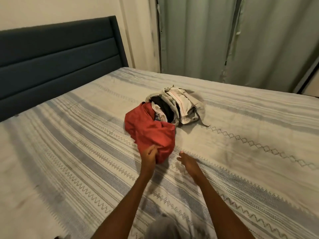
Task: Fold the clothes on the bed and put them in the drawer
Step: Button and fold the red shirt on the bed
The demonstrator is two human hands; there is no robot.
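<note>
A crumpled red garment [148, 130] lies in the middle of the bed [69, 152], at the near end of a small heap of clothes. Behind it the heap holds a black piece [164, 106] and a beige and white garment [184, 104]. My left hand [149, 156] grips the near edge of the red garment. My right hand [187, 161] hovers just to the right of it over the bedspread, fingers loose and holding nothing. No drawer is in view.
The bed carries a striped white and blue-grey spread. A dark blue padded headboard [57, 61] stands at the left. Pale green curtains [241, 40] hang behind the bed's far side. A grey blurred shape [165, 228] sits at the bottom edge.
</note>
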